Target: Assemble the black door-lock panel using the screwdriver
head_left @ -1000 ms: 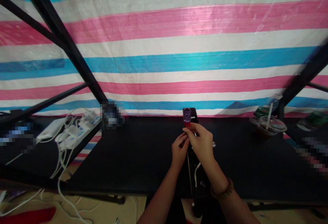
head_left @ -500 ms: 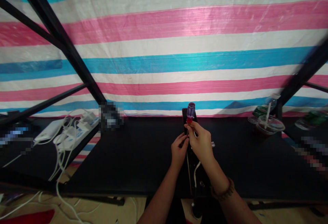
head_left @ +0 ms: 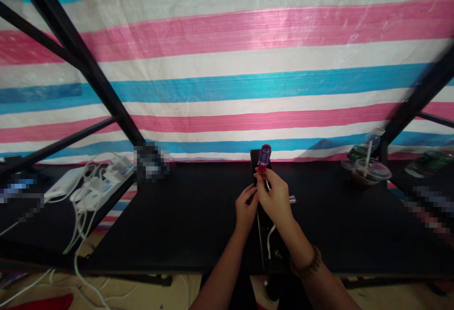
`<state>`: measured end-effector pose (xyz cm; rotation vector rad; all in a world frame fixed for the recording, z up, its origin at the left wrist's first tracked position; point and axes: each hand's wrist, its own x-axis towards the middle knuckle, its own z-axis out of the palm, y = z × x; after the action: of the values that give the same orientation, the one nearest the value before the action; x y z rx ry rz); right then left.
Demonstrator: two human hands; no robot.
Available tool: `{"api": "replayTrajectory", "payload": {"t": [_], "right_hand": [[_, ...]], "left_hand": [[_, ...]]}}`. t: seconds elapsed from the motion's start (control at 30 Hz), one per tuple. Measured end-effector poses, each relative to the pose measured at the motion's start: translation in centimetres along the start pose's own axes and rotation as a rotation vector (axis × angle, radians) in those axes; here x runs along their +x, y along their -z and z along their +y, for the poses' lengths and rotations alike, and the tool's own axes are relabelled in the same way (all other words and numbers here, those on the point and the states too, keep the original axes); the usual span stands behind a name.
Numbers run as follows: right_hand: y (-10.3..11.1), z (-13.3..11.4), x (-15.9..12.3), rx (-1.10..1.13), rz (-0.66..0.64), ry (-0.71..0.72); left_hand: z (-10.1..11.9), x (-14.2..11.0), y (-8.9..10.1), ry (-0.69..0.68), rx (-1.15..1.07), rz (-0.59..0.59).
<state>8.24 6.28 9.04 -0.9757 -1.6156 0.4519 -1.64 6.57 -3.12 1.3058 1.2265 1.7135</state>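
Observation:
A screwdriver [head_left: 264, 156] with a translucent purple handle and red collar stands nearly upright above my hands. My right hand [head_left: 275, 201] pinches it at the collar, and the fingers hide the shaft. My left hand [head_left: 246, 209] sits just below, its curled fingers against the right hand, and I cannot tell whether they grip the shaft. Behind the handle rises a long black object [head_left: 254, 159], running under both hands on the black table [head_left: 195, 225]. A white cable [head_left: 269, 241] lies across it. A small metal piece [head_left: 292, 199] shows beside my right hand.
On the left, a white power strip [head_left: 94, 195] and a power bank [head_left: 64, 183] sit among white cables. A plastic cup with a straw [head_left: 369, 172] and a bottle [head_left: 373, 140] stand at the right. Black metal frame bars [head_left: 74, 50] cross before a striped tarp [head_left: 248, 83].
Since the oldest frame, the screwdriver has risen slightly and its handle has moved right, tilting a little that way. Between the last two frames it has barely moved in my right hand.

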Motion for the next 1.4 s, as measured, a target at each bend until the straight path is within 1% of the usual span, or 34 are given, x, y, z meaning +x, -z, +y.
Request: {"api": "replayTrajectory", "payload": {"t": [0.07,0.13,0.23,0.33,0.43,0.5,0.6,0.67,0.77,0.87,0.97,1.03,1.13,1.23,1.33,1.4], "right_hand": [[0.02,-0.17,0.02,-0.013,0.021,0.007],[0.05,-0.18,0.01,0.006,0.030,-0.032],[0.06,0.08,-0.07,0.062,-0.003,-0.088],[0.03,0.09,-0.07,0.056,-0.045,-0.032],[0.02,-0.37,-0.02,0.016,0.007,0.021],[0.06,-0.62,-0.03,0.010,0.047,0.011],[0.16,-0.50,-0.11,0.025,0.089,-0.046],[0.21,-0.22,-0.09,0.035,0.071,-0.064],[0.25,-0.06,0.08,0.032,0.027,-0.046],[0.28,-0.18,0.20,0.010,0.028,-0.023],[0.29,-0.07,0.13,0.033,0.036,-0.060],[0.31,0.09,0.05,0.055,0.017,-0.083],[0.38,-0.01,0.04,0.029,-0.010,-0.038],[0.45,-0.38,0.09,-0.009,0.022,0.004],[0.46,-0.38,-0.02,0.003,0.050,-0.015],[0.44,-0.14,-0.15,0.009,0.043,-0.021]], "left_hand": [[0.06,-0.01,-0.01,-0.002,0.001,-0.001],[0.16,-0.02,0.00,-0.005,0.002,-0.006],[0.27,-0.03,0.04,-0.002,0.003,-0.010],[0.32,-0.03,0.06,0.000,0.002,-0.012],[0.45,-0.01,0.02,-0.002,0.000,-0.017],[0.58,-0.01,-0.02,-0.004,0.000,-0.017],[0.71,-0.02,-0.05,-0.006,0.002,-0.012],[0.70,-0.03,-0.04,-0.005,0.005,-0.010],[0.58,-0.02,0.00,-0.005,0.014,-0.006],[0.47,0.00,0.02,-0.006,0.021,-0.006],[0.41,-0.01,0.03,-0.002,0.024,-0.008],[0.36,-0.03,0.05,0.003,0.026,-0.009],[0.28,-0.06,0.07,0.008,0.028,-0.009],[0.29,-0.05,0.05,0.008,0.028,-0.005],[0.39,-0.02,0.02,0.005,0.026,-0.004],[0.46,-0.02,0.00,0.005,0.024,-0.006]]}}
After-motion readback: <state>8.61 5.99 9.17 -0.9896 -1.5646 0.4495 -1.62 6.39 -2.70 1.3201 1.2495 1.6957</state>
